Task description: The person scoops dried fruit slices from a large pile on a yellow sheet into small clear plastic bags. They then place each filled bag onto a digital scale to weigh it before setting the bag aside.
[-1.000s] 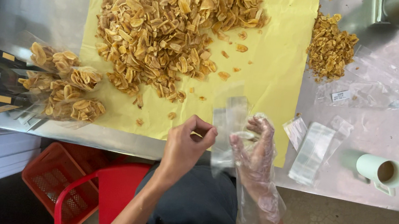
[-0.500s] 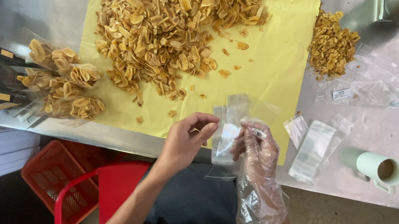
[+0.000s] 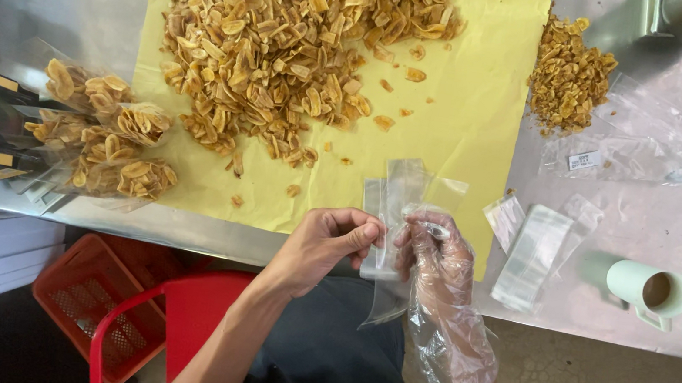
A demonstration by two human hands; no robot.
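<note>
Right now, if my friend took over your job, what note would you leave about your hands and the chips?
Left hand: bare, pinching the edge of a small clear plastic bag.
Right hand: in a loose clear glove, gripping the same bag from the other side.
Big heap of golden fried chips lies on the yellow paper sheet; a smaller heap sits on the metal table.
Done: several filled bags at the left.
Left: this bag is empty; spare empty bags wait at the right.
</note>
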